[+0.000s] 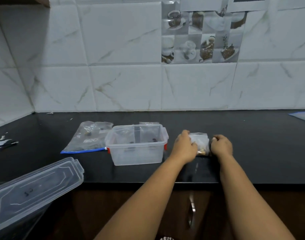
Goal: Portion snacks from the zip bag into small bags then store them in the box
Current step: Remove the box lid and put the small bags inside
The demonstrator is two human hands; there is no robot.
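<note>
At far left we see a lid (32, 191) overhanging the counter's (252, 153) front edge. Next the zip bag (87, 139) lies flat, its blue seal toward us, long axis running back to the wall. Just beside it stands the open box (136, 144), well back from the edge. Right of it, our left hand (184, 148) and right hand (221, 146), forearms stretched forward, pinch the small bag (201, 142) with curled fingers at either side, upright on the counter.
</note>
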